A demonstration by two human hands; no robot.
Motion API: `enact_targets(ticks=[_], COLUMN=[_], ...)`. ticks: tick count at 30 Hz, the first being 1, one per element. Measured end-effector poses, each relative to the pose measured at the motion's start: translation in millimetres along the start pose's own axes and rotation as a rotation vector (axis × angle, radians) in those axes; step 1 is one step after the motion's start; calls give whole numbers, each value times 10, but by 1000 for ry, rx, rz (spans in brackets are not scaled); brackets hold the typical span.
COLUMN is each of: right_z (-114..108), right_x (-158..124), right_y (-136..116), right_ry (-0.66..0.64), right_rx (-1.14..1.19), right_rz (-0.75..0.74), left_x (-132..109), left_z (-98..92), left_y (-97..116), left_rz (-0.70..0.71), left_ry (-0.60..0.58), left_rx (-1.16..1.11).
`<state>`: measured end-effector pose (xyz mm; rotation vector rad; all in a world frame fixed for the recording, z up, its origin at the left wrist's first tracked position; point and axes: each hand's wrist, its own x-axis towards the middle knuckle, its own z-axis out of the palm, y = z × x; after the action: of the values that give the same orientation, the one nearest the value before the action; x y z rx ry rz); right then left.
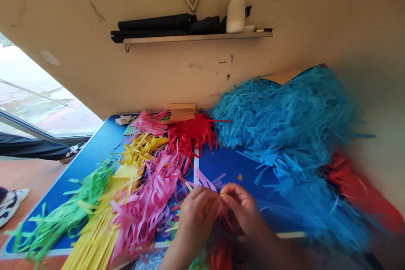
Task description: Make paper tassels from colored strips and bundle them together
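Note:
My left hand (200, 207) and my right hand (243, 209) meet over the front edge of the blue table, fingertips pinched together. A tiny yellow bit shows between the fingertips, and pink paper strips (225, 216) hang below them. Lilac paper strips (209, 179) stick out just behind the knuckles; whether they are part of the held strips I cannot tell. Left of my hands lies a bundle of pink fringed paper (155, 190). Beside it are yellow fringed paper (110, 202) and green fringed paper (72, 206).
A large heap of blue fringed paper (278, 114) covers the table's (218, 164) right side, with red paper (363, 194) beyond. Red fringe (193, 133) lies at the back. On the wall shelf (196, 38) stands a white bottle (236, 10). Another person's shoe (74, 152) shows at left.

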<state>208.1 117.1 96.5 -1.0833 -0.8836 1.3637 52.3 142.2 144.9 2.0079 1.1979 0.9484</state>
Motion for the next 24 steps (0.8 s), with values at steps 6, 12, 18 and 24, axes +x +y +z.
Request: enact_targets(ticks=[6, 12, 18, 24], right_z=[-46, -99, -133, -149], right_x=[20, 47, 98, 134], right_y=[-107, -247, -136, -150], right_ry=[-69, -114, -87, -101], right_rx=[-44, -161, 2, 16], right_rz=[33, -69, 37, -64], left_x=[-2, 26, 16, 55], left_z=[14, 29, 38, 7], left_y=[-7, -28, -49, -38], left_rz=[36, 34, 54, 17], left_ry=[-20, -5, -26, -72], left_rx=[25, -12, -34, -78])
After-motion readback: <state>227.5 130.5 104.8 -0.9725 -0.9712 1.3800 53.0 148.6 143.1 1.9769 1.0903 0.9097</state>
